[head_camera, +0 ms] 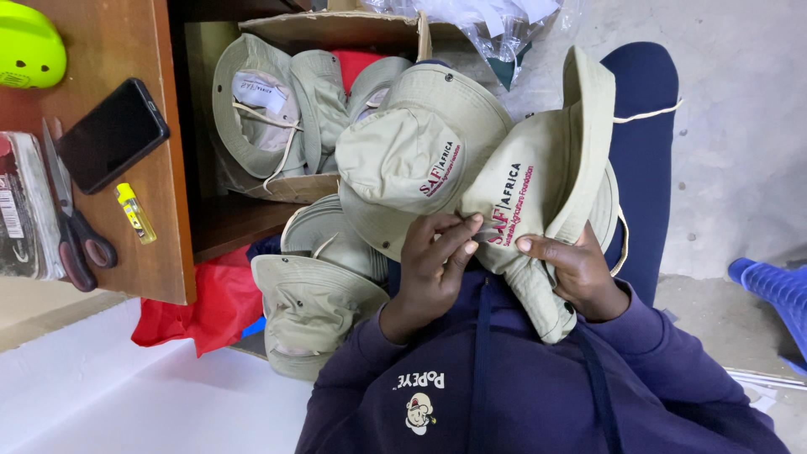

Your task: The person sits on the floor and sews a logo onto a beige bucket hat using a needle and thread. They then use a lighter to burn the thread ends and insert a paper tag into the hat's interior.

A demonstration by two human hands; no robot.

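Note:
My left hand [433,265] pinches the crown edge of a khaki bucket hat [538,193] with red and black embroidery on its front. My right hand [576,273] grips the same hat from the other side, thumb on the crown near the embroidery. The hat rests over my lap with its brim turned up toward the far side. A second khaki hat [412,160] with the same embroidery lies just left of it, overlapping, and my left fingers touch its edge. More khaki hats [315,303] are stacked below it by my left forearm.
A cardboard box [277,101] under the wooden desk [160,202] holds several more hats. On the desk lie a black phone [112,134], scissors [71,223], a yellow lighter [134,213] and a lime-green object [29,46]. Red cloth [206,307] lies on the floor; clear plastic bags [496,25] lie behind.

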